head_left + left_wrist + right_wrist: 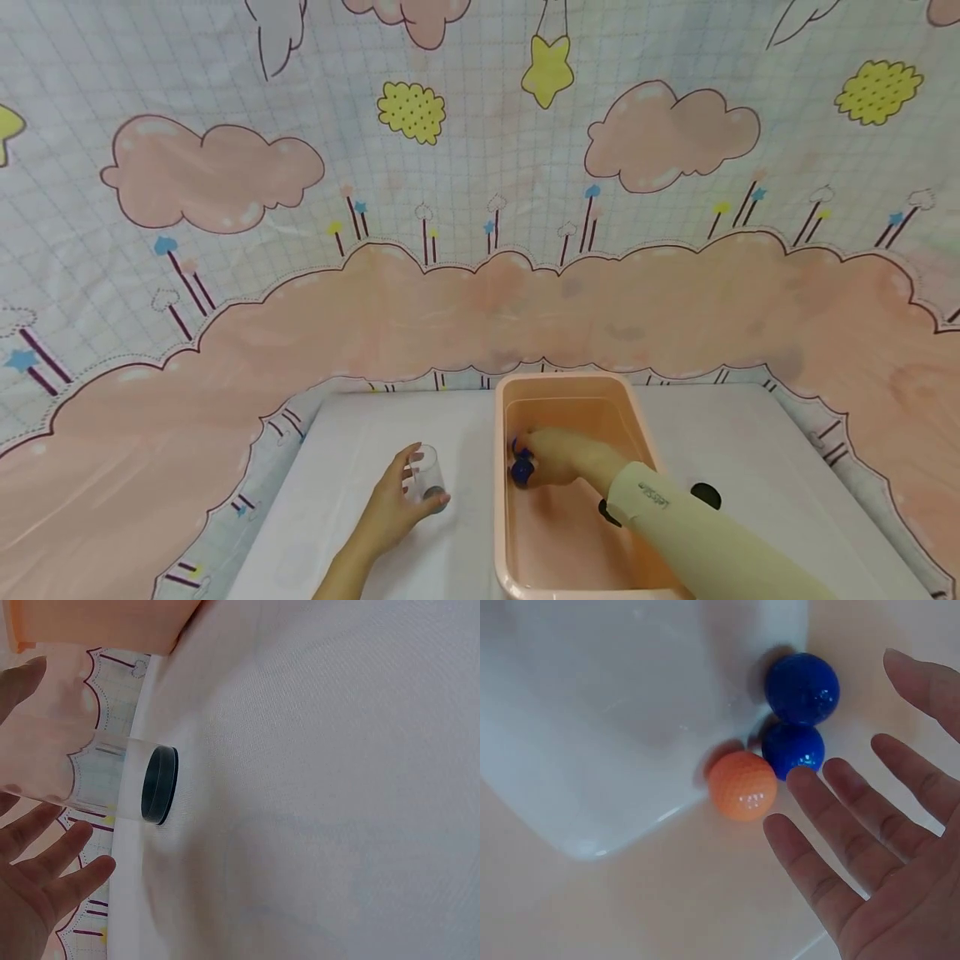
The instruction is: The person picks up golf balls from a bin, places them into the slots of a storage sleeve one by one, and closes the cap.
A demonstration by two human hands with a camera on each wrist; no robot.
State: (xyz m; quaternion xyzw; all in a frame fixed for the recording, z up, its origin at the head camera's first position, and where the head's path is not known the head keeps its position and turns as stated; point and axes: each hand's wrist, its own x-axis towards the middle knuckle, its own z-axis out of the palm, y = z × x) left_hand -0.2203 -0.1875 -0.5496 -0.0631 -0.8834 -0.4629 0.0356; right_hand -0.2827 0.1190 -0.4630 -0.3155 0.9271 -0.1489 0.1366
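A clear cylinder with a dark base (160,785) stands upright on the white table. My left hand (397,502) is around it, fingers spread on one side and thumb on the other; the left wrist view shows a gap between thumb and cylinder. Inside the peach bin (577,385), my right hand (553,457) reaches down at the left wall. Its spread fingers are close beside two blue balls (802,688) and a dimpled orange ball (742,786), with nothing held in them. The three balls lie clustered together; the hand partly covers them in the head view.
White table surface (307,500) extends on both sides of the bin. A dark round thing (706,496) shows beside the right sleeve (697,525). Behind the table hangs a cloth (487,317) printed with clouds and stars.
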